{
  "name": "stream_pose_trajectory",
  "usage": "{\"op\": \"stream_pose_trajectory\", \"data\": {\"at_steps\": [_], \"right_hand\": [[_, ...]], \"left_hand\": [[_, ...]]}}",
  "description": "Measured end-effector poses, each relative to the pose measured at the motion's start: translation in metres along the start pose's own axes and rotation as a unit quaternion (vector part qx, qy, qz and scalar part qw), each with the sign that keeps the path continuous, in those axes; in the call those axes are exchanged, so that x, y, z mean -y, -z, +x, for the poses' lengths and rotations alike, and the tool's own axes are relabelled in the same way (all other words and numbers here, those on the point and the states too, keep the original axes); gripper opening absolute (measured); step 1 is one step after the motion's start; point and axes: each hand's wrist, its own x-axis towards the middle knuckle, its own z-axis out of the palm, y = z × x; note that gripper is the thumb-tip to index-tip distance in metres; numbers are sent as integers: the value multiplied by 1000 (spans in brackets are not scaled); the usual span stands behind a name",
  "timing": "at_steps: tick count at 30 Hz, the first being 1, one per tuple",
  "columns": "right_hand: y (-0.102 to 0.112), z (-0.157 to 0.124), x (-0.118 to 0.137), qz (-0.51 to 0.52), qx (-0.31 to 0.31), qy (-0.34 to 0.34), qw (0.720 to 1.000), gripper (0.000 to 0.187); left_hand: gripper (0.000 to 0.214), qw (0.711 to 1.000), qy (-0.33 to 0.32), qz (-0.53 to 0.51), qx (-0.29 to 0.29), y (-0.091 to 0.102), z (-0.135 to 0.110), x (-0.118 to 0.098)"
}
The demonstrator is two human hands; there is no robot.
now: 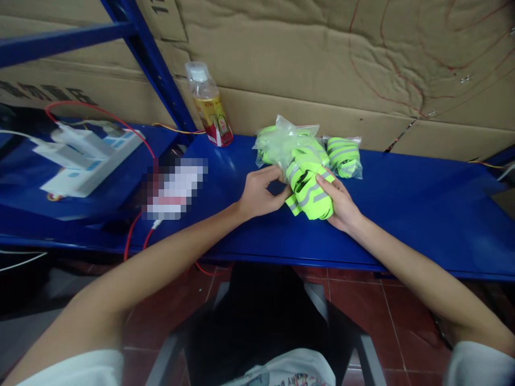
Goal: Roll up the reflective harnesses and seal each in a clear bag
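Observation:
A loosely rolled bundle of neon-green reflective strap (pixel 316 198) with grey stripes is held above the blue shelf top. My right hand (pixel 341 203) grips it from the right, thumb on top and the other fingers mostly behind it. On the left side, my left hand (pixel 263 190) is curled, with thumb and fingertips against the edge of the bundle and the clear plastic; what exactly they pinch is hidden. Just behind lie clear plastic bags (pixel 281 136) with more green strap in them. Another bagged roll of strap (pixel 344 156) sits to the right of these.
A bottle (pixel 213 115) with a yellow and red label stands at the back left. A white power strip (pixel 94 161) with plugs and a red cable lies farther left, beside a blurred-out object (pixel 177 187). Cardboard (pixel 281 69) lines the back; a blue post (pixel 151 64) rises at left.

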Motion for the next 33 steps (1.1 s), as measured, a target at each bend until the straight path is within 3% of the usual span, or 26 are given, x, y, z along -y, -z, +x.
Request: {"op": "stream_pose_trajectory", "data": {"at_steps": [6, 9, 13, 17, 20, 25, 28, 33], "right_hand": [[4, 4, 0, 4, 9, -14, 1000, 67], [5, 6, -4, 4, 2, -3, 1000, 68], [5, 7, -7, 20, -16, -4, 1000, 68], [5, 5, -6, 18, -27, -14, 999, 67], [6, 3, -6, 1, -9, -6, 1000, 63], [5, 1, -6, -26, -20, 18, 999, 61], [3, -1, -3, -29, -30, 24, 999, 61], [4, -3, 2, -24, -13, 46, 999, 70]], "left_hand": [[28, 994, 97, -40, -26, -4, -8, 4], [42, 992, 103, -72, -6, -4, -10, 6], [57, 999, 16, -24, 45, 4, -5, 4], [58, 996, -75, 47, 19, 9, -2, 4], [63, 983, -138, 117, -2, 12, -3, 7], [63, 955, -224, 193, 33, 16, -4, 8], [60, 961, -208, 176, 43, 16, -4, 4], [62, 986, -106, 73, 106, 14, -4, -7]]}}
